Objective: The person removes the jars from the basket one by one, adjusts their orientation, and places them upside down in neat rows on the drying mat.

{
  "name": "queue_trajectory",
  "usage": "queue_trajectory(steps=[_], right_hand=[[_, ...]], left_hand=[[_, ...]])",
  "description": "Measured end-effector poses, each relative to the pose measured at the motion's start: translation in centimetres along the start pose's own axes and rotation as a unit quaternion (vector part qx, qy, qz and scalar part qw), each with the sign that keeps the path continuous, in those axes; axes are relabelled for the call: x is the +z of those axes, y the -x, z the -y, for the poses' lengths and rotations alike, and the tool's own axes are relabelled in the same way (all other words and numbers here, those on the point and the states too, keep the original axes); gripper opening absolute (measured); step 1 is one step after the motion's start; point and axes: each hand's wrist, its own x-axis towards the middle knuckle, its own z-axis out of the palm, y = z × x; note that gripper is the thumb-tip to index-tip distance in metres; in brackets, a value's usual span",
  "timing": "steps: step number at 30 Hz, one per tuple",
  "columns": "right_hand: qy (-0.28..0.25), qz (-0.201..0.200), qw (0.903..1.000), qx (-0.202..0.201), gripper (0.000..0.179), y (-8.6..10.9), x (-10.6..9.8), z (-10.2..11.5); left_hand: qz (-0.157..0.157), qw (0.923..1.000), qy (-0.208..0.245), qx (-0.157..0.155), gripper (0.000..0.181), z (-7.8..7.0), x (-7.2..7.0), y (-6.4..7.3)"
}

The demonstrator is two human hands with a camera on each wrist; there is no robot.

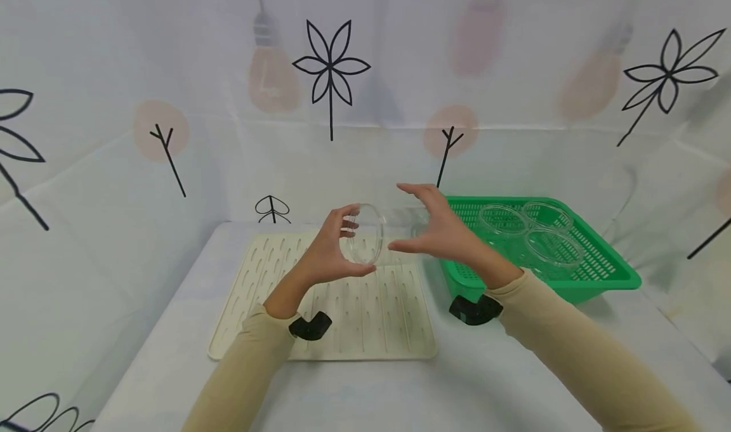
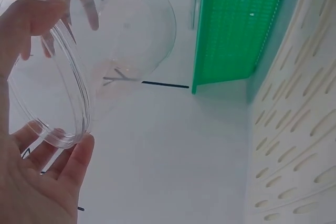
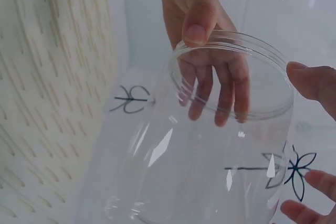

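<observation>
A clear, wide-mouthed jar (image 1: pixel 394 224) is held sideways above the ribbed mat. My left hand (image 1: pixel 328 248) grips it by the rim, thumb on one side and fingers on the other. In the right wrist view, the ringed mouth of the jar (image 3: pixel 210 156) shows the left hand (image 3: pixel 202 35) behind and through the glass. My right hand (image 1: pixel 436 229) spreads thumb and fingers widely around the other end. Its thumb is close to the glass in the right wrist view; whether it touches, I cannot tell.
To the right stands a green slotted basket (image 1: pixel 605 285) holding several clear round-rimmed containers (image 1: pixel 554 247). A cream ribbed mat (image 1: pixel 365 330) lies on the white-covered table (image 1: pixel 365 394). Patterned white cloth (image 1: pixel 377 159) hangs behind. Each wrist carries a black band (image 1: pixel 311 326).
</observation>
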Motion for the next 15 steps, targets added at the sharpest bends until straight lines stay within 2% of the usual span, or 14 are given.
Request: queue_trajectory(steps=[8,15], right_hand=[[-0.076,-0.043,0.9952,0.042,0.090,1.0,0.4,-0.4],[-0.127,-0.080,0.9872,0.055,0.089,1.7,1.1,-1.5]], left_hand=[[-0.013,0.9998,0.011,0.009,0.101,-0.1,-0.4,0.4],[-0.012,0.9997,0.017,0.011,0.093,-3.2,-1.5,0.8]])
